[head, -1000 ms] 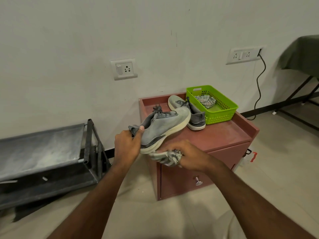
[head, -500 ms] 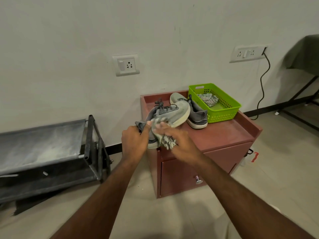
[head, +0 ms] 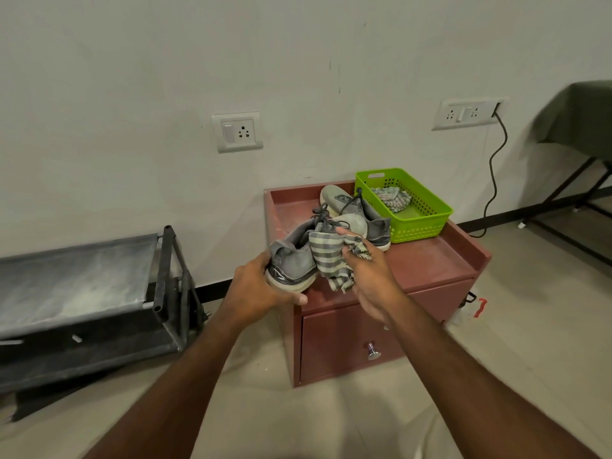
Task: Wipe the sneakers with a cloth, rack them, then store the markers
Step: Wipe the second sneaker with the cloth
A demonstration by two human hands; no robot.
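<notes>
Sneaker [head: 291, 260] held at the heel, above the desk [head: 430, 260] edge.
Left hand [head: 255, 289] fingers clamp its stiff sole (light, easy to turn); right hand [head: 371, 276] fingers pinch the limp cloth [head: 328, 260] against its soft upper.

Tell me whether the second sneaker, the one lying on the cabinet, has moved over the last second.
No. The second sneaker lies on the red cabinet right beside the green basket, as before. Only the camera shifted.

Left hand [head: 256, 289] grips sneaker [head: 293, 260] heel; right hand [head: 371, 276] presses striped cloth [head: 328, 260] against it
</notes>
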